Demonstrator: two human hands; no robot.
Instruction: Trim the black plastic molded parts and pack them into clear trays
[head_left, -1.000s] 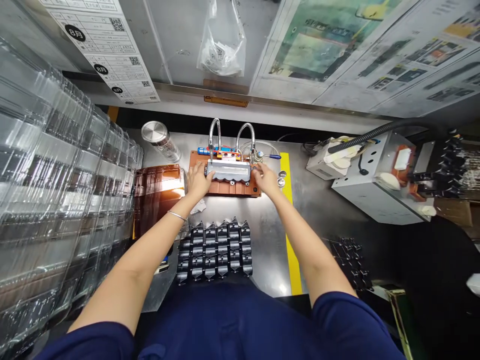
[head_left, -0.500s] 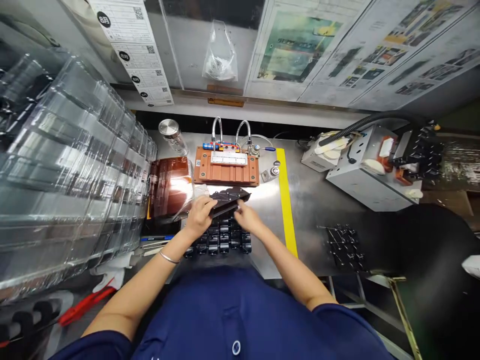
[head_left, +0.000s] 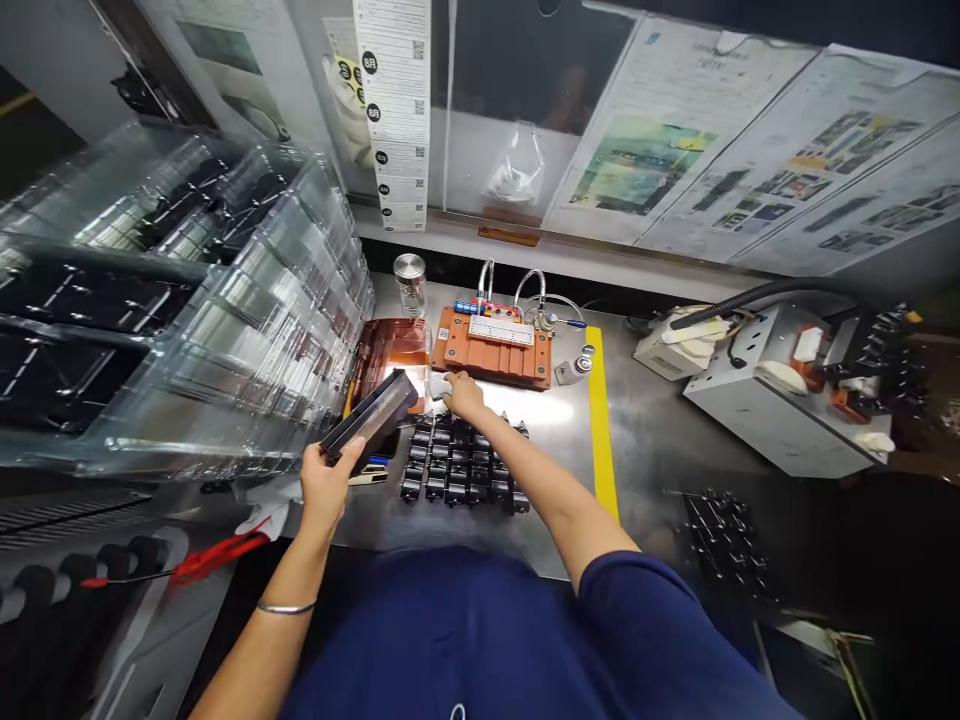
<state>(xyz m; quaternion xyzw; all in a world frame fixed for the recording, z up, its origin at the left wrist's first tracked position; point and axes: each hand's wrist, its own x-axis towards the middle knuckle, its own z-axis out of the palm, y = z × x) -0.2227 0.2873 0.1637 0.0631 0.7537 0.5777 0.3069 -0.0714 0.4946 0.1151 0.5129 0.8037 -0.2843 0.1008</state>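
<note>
My left hand is closed around one end of a long black plastic part, which is tilted with its far end up and to the right. My right hand is at a crumpled white cloth in front of the orange-brown fixture, fingers closed at its edge. Below the right forearm, several black moulded parts lie in rows on the metal table. A translucent brown tray stands between the held part and the fixture.
Clear plastic trays with black parts are stacked high at the left. A glass jar stands behind the brown tray. Yellow tape crosses the table. A grey machine and more black parts are at the right.
The black part, earlier between both hands above the rows, has swung left in my left hand. My right hand has let go of it and moved to the white cloth. The view has turned left.
</note>
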